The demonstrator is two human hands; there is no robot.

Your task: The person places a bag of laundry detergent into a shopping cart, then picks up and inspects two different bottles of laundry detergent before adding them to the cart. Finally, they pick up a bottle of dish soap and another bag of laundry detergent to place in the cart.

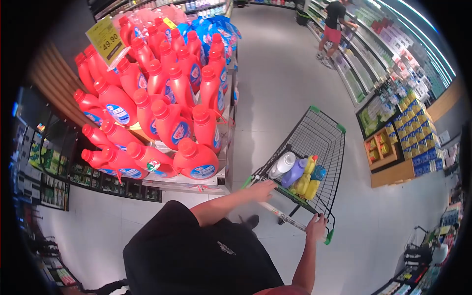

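Observation:
A shopping cart [339, 162] of black wire with green corners stands in front of me. My right hand [317, 226] is closed around the right end of its pale handle [285, 216]. At the left end, my left hand [262, 191] is wrapped over the same handle, slightly blurred. Near the handle, inside the cart, are a white bottle [282, 164], a purple bottle [294, 172], yellow bottles [306, 181] and a blue item [319, 172].
Left of the cart, a display stand [196, 186] is stacked with red detergent bottles [172, 123] under a yellow price sign [106, 42]. A person [334, 29] stands by the right shelves [364, 69]. Yellow and blue packs [418, 130] are piled at right. Grey aisle floor [268, 64] runs ahead.

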